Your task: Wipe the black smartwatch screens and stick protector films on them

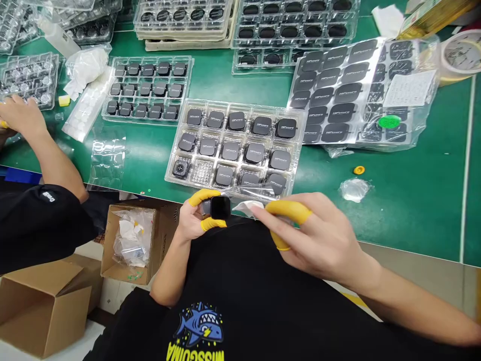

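My left hand (192, 216), with yellow finger cots, grips a black square watch body (220, 207) by its edges, its dark screen showing. In my right hand (319, 233), also wearing yellow finger cots, a small white wipe (246, 206) is pinched just right of the watch body, apart from it. Just beyond both hands lies a clear plastic tray (171, 173) of similar square pieces, most under grey printed film. One watch body (181, 168) there lies with its sensor side up; the cell beside it shows a bare ribbed bottom. Clear film lies along the tray's near edge.
Sheets of dark printed films (340, 95) lie at right, near an orange finger cot (359, 170) and tape rolls (460, 55). Another filled tray (146, 90) and stacked trays stand behind. At left is a co-worker's hand (28, 118). An open carton (130, 240) stands below the table edge.
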{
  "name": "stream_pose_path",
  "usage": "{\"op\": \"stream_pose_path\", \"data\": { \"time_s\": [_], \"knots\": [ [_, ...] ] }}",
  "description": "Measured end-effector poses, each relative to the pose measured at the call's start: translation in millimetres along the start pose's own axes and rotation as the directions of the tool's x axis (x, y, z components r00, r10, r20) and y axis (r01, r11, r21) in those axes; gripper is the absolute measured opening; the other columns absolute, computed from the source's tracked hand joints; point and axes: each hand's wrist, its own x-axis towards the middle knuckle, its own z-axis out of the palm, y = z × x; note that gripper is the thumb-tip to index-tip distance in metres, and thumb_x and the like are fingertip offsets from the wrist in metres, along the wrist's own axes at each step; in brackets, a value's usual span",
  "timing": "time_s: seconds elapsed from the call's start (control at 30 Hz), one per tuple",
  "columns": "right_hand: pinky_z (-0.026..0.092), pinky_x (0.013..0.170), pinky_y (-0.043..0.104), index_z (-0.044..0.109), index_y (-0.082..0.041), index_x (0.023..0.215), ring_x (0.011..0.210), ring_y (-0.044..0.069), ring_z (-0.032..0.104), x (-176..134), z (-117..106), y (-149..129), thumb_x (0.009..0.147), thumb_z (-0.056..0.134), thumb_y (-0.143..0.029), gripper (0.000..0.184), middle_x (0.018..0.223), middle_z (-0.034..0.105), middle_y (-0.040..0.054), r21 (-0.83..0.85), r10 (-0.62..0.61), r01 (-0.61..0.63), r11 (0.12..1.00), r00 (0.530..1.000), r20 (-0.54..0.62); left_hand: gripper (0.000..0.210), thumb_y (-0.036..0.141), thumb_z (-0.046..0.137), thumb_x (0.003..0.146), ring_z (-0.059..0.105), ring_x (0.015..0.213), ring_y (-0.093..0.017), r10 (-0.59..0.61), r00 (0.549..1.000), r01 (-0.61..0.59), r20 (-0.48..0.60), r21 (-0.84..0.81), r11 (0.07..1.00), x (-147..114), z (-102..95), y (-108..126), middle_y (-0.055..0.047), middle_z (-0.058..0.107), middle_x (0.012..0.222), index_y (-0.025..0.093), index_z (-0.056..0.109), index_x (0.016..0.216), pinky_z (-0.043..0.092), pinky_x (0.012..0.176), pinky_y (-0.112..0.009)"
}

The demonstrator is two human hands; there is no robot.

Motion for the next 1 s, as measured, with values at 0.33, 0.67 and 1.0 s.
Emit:
{"op": "stream_pose_path", "data": {
  "time_s": [0.33,0.67,1.0],
  "knots": [
    [0.052,0.074,0.04,0.078,-0.011,0.125,0.09,0.023,0.068,16,14,-15,0.109,0.052,-0.008,0.031,0.092,0.078,0.0077,0.122,-0.162,0.159,0.98,0.987,0.02,0.07,0.061,0.104,0.068,0.081,0.093,-0.023,0.008,0.998,-0.005,0.061,-0.052,0.999,5,4.1,13,-0.008,0.084,0.104,0.022,0.085,0.122,0.068,0.087,-0.033],
    [0.045,0.069,0.04,0.079,-0.008,0.125,0.09,0.025,0.065,25,22,-14,0.104,0.057,-0.003,0.03,0.091,0.078,0.0111,-0.14,-0.121,0.125,0.982,0.992,0.033,0.065,0.049,0.104,0.074,0.083,0.104,-0.023,-0.005,0.998,0.01,0.07,-0.078,0.997,0,10.7,7,-0.007,0.084,0.115,0.025,0.08,0.129,0.067,0.096,-0.032],
    [0.045,0.072,0.039,0.078,-0.014,0.129,0.093,0.023,0.067,21,31,-13,0.105,0.059,-0.005,0.031,0.098,0.078,0.0085,0.044,-0.192,0.191,0.981,0.981,0.004,0.066,0.059,0.1,0.075,0.083,0.101,-0.026,-0.081,0.983,0.082,0.164,0.002,0.997,3,4.9,8,-0.011,0.085,0.113,0.02,0.081,0.126,0.068,0.09,-0.035]
  ]
}}
